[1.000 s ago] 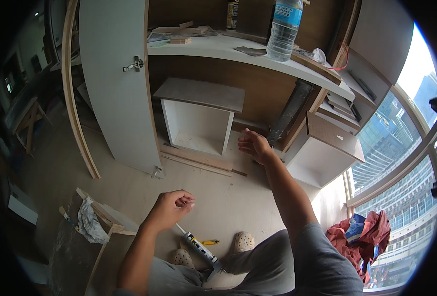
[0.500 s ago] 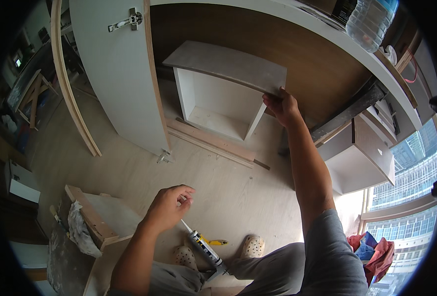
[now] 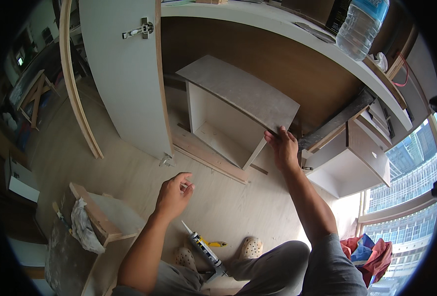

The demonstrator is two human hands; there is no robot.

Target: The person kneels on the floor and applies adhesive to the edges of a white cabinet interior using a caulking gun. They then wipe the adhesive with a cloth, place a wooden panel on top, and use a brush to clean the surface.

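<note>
A small open-fronted cabinet box (image 3: 221,127) with white sides and a grey top panel (image 3: 240,91) stands at an angle before the brown back of a larger unit. At the top panel's near right corner, my right hand (image 3: 283,150) holds the edge, thumb and fingers against it. My left hand (image 3: 174,196) hovers over the floor with nothing in it, its fingers loosely bent and apart. Below it a caulking gun with a sealant tube (image 3: 204,250) leans between my feet, nozzle up. Beside the tube lies a yellow utility knife (image 3: 216,243).
A white door (image 3: 122,79) with metal hinges stands to the left of the box. Wooden strips (image 3: 211,163) lie on the floor before it. Another white box (image 3: 344,165) sits at right. A water bottle (image 3: 359,32) stands on the counter. A plaster-stained wooden piece (image 3: 97,217) is at lower left.
The cabinet box has turned, its right end swinging nearer to me with my right hand on the corner. My left hand has risen slightly, still holding nothing. The view has shifted a little.
</note>
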